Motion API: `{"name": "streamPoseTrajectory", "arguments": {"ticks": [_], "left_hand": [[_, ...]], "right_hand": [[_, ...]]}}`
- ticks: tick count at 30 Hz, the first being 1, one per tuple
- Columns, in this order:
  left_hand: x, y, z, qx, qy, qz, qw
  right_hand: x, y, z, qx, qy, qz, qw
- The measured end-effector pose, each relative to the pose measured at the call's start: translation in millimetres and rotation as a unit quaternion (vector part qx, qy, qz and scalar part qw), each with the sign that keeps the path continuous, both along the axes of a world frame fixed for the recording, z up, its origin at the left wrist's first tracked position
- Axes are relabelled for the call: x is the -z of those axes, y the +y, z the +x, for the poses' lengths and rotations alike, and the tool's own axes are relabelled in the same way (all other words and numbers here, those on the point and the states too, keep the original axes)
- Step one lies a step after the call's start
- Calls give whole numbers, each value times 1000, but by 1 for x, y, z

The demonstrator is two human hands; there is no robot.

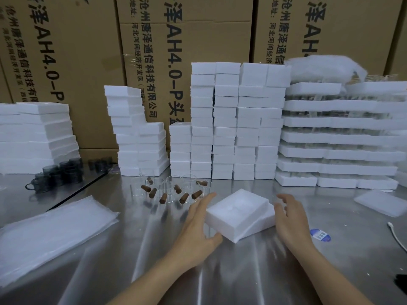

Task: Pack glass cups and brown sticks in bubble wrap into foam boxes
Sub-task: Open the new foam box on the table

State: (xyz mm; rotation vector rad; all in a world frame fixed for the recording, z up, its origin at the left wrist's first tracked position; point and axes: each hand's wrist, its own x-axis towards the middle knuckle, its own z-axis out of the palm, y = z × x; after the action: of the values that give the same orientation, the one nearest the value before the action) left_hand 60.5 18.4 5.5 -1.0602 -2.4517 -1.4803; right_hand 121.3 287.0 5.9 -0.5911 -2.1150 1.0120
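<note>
A white foam box (236, 213) lies tilted on the steel table in front of me, its upper half slid askew on the lower half. My left hand (199, 227) lies against its left side, fingers straight, thumb at the near corner. My right hand (290, 219) hovers at its right edge with fingers loosely spread, holding nothing. Behind the box stand several clear glass cups (174, 186) among several brown sticks (164, 198) lying loose. A stack of bubble wrap sheets (52, 230) lies at the left.
Tall stacks of white foam boxes (226, 122) line the back, in front of cardboard cartons (187, 40). Foam trays of glasses (339, 137) rise at the right. Dark glass cups (59, 172) stand at the left. A blue sticker (320, 235), a white cable (396, 235) and a foam lid (381, 202) lie at the right.
</note>
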Motion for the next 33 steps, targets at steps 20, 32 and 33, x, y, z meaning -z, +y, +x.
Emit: {"name": "streamPoseTrajectory", "arguments": {"ticks": [20,32,33], "left_hand": [[-5,-4,-12,-53,2,40,998],[-2,-6,-9,-26,47,-38,998],[-1,-6,-9,-20,45,-41,998]], "right_hand": [[-4,32,12,107,-139,63,983],[-8,21,19,146,-123,110,975],[-8,21,18,143,-126,112,975]]}}
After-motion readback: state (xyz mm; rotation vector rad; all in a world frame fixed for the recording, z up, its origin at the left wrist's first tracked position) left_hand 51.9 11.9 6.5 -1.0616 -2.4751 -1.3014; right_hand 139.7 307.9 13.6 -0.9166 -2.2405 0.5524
